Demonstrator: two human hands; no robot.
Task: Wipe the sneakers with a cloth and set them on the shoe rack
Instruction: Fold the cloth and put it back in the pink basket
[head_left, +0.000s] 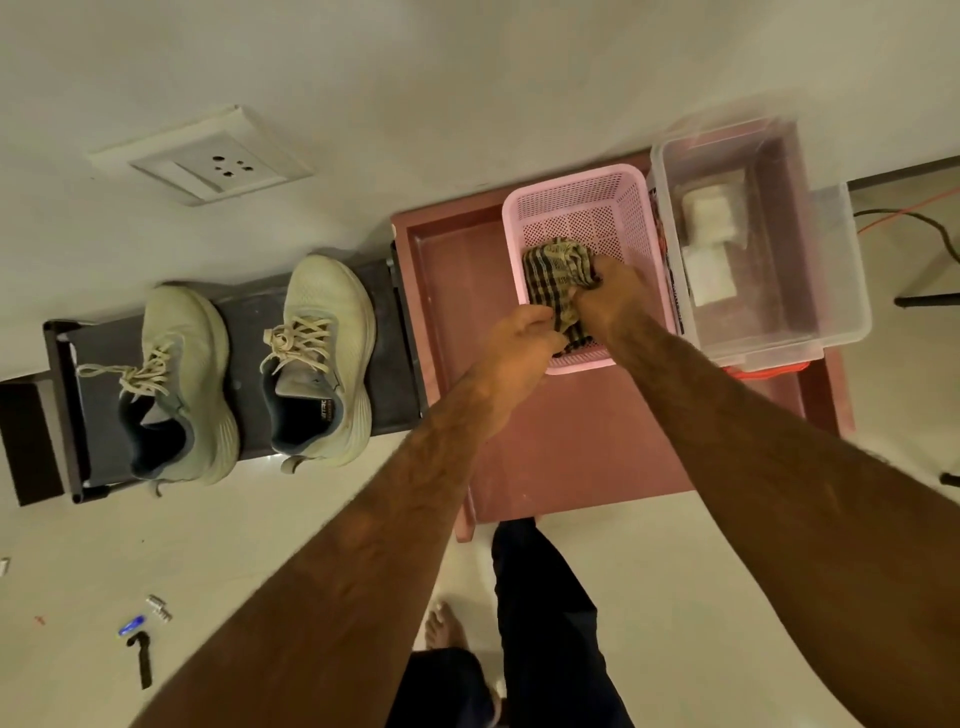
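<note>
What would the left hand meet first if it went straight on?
The left hand points into the checked cloth it grips; beyond that, probably the right hand, inside the pink basket.

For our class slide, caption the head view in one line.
Left hand and right hand grip a checked cloth in the pink basket; two sneakers stand on the shoe rack.

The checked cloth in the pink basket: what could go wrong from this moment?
1. The cloth, held by the left hand and the right hand, may catch in the holes of the pink basket and drag it against the clear box.
2. The sneaker nearer the table seems to overhang the front of the shoe rack; a push while wiping could tip it off.
3. Small loose parts lie on the floor near the bare foot.
</note>
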